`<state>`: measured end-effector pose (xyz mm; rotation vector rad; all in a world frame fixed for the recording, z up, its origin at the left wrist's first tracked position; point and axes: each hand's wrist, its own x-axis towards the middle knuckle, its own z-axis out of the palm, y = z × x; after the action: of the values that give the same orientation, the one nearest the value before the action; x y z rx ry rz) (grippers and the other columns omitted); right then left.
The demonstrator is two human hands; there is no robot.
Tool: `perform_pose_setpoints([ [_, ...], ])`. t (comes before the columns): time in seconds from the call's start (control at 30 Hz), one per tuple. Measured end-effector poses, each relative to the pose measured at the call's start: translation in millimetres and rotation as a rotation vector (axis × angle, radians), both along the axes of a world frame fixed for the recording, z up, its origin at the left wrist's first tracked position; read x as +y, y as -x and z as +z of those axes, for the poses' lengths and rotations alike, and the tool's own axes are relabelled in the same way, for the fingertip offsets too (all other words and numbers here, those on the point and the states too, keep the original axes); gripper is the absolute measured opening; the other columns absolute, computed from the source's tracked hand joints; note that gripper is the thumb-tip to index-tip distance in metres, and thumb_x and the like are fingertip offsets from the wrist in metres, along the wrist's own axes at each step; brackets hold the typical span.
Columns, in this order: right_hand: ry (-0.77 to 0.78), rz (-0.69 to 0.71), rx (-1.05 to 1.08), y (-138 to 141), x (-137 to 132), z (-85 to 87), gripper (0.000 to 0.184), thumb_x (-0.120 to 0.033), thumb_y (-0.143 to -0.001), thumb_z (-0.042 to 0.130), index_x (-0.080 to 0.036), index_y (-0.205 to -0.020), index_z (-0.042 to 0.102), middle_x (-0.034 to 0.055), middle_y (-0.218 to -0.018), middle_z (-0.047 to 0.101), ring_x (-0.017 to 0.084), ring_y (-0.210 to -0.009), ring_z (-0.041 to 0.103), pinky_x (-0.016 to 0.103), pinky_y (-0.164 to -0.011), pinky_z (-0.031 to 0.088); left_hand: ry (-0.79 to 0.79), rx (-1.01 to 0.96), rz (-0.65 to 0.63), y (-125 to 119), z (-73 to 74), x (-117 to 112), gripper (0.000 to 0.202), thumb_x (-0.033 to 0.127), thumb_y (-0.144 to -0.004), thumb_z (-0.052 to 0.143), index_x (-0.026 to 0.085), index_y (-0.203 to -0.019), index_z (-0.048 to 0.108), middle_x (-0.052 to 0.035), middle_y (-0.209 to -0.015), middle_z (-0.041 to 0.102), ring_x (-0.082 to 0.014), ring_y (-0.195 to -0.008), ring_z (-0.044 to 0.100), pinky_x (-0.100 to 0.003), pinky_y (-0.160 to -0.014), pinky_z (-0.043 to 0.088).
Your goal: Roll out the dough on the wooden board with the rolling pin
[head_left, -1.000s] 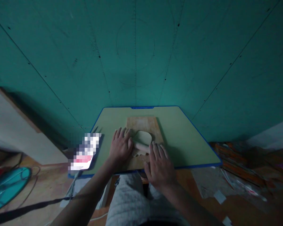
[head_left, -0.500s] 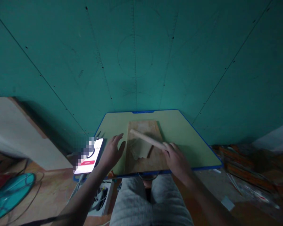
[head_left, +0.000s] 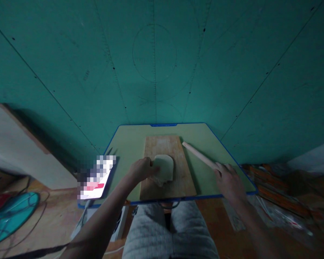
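A flat pale piece of dough (head_left: 164, 167) lies on a wooden board (head_left: 169, 144) in the middle of a small green table with a blue rim (head_left: 129, 138). My left hand (head_left: 140, 171) is closed on the dough's left edge. My right hand (head_left: 229, 180) grips the near end of a wooden rolling pin (head_left: 198, 155), which lies slanted on the table to the right of the board, clear of the dough.
A lit phone (head_left: 95, 178) rests on the table's left front corner. A teal wall stands right behind the table. A fan (head_left: 10, 216) and cables lie on the floor at left, and plastic and paper clutter (head_left: 280, 208) at right. My knees are under the table's front edge.
My right hand has carried the rolling pin off the dough to the table right of the board. My left hand has left the pin and taken hold of the dough's left edge.
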<state>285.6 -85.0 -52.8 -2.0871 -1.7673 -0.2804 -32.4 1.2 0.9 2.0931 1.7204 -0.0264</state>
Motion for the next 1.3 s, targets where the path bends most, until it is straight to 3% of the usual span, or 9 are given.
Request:
perform_pose_setpoints([
  [0.3,-0.026,0.047,-0.043,5.8,-5.3,15.4,0.032,-0.03,-0.091,0.049,-0.013,-0.114,0.064,0.0155,-0.1,0.067,0.03,-0.092,0.062,0.043,-0.08,0.05,-0.086,-0.092,0.006,2.9,-2.7,-15.4,0.016,0.029,-0.085,0.052,0.017,-0.096,0.057,-0.0071,-0.085,0.07,-0.0205,-0.074,0.064,-0.027,-0.059,0.037],
  [0.4,-0.12,0.142,0.144,32.6,-3.1,25.5,0.032,-0.033,-0.091,0.049,-0.016,-0.114,0.063,0.0124,-0.098,0.068,0.026,-0.093,0.064,0.039,-0.08,0.053,-0.085,-0.051,0.032,-0.9,2.1,-20.3,0.028,0.028,-0.087,0.052,0.014,-0.112,0.052,-0.0122,-0.099,0.071,-0.0241,-0.085,0.067,-0.029,-0.065,0.041],
  [0.47,-0.031,0.309,0.277,61.3,0.5,27.5,0.029,-0.031,-0.092,0.047,-0.02,-0.112,0.065,0.0073,-0.093,0.07,0.022,-0.087,0.067,0.035,-0.076,0.055,-0.055,-0.039,0.059,-2.2,3.6,-23.6,0.034,0.03,-0.089,0.052,0.014,-0.119,0.049,-0.0135,-0.101,0.071,-0.0258,-0.087,0.068,-0.03,-0.065,0.042],
  [0.6,0.051,0.604,0.259,114.7,4.4,21.7,0.038,-0.023,-0.092,0.049,-0.017,-0.128,0.059,0.0134,-0.136,0.058,0.024,-0.124,0.055,0.04,-0.1,0.049,-0.071,-0.052,0.061,-0.9,0.2,-34.8,0.036,0.034,-0.095,0.045,0.018,-0.127,0.048,-0.0109,-0.094,0.073,-0.0264,-0.084,0.07,-0.03,-0.065,0.044],
  [0.77,0.11,0.674,0.142,131.4,-6.1,18.8,0.043,-0.021,-0.09,0.055,-0.016,-0.133,0.058,0.0168,-0.146,0.049,0.029,-0.135,0.045,0.047,-0.105,0.046,-0.076,-0.099,0.039,7.6,-5.4,-53.5,0.033,0.029,-0.095,0.045,0.021,-0.126,0.054,-0.0072,-0.084,0.073,-0.0246,-0.081,0.071,-0.029,-0.067,0.046],
  [0.9,0.15,0.73,0.129,124.6,-18.9,21.3,0.046,-0.024,-0.088,0.06,-0.017,-0.133,0.058,0.0162,-0.142,0.052,0.029,-0.131,0.049,0.046,-0.103,0.048,-0.254,-0.151,-0.095,23.2,-12.0,-74.7,0.028,0.028,-0.093,0.05,0.021,-0.117,0.062,-0.0096,-0.094,0.072,-0.0227,-0.082,0.07,-0.03,-0.069,0.051],
  [1.0,0.136,0.777,0.109,121.5,-28.4,18.2,0.049,-0.029,-0.085,0.067,-0.017,-0.131,0.059,0.0165,-0.139,0.054,0.03,-0.13,0.049,0.048,-0.104,0.047,-0.512,-0.213,-0.343,31.5,-22.2,-93.8,0.045,0.032,-0.086,0.065,0.021,-0.128,0.056,-0.0151,-0.13,0.061,-0.0298,-0.12,0.057,-0.044,-0.094,0.05],
  [1.1,0.084,0.788,0.086,120.4,-34.8,12.8,0.047,-0.029,-0.083,0.07,-0.016,-0.128,0.061,0.0169,-0.132,0.059,0.031,-0.127,0.051,0.05,-0.103,0.047,-0.572,-0.221,-0.549,32.5,-32.2,-107.7,0.066,0.032,-0.083,0.069,0.022,-0.142,0.042,-0.0141,-0.148,0.047,-0.0307,-0.14,0.037,-0.052,-0.109,0.04],
  [1.3,0.022,0.922,0.041,114.7,-33.1,16.3,0.041,-0.028,-0.081,0.073,-0.02,-0.121,0.065,0.0122,-0.121,0.066,0.027,-0.119,0.057,0.046,-0.101,0.049,-0.599,-0.313,-0.55,33.4,-26.3,-107.2,0.035,0.014,-0.097,0.043,0.022,-0.127,0.059,-0.0103,-0.119,0.069,-0.0212,-0.115,0.062,-0.041,-0.097,0.05],
])
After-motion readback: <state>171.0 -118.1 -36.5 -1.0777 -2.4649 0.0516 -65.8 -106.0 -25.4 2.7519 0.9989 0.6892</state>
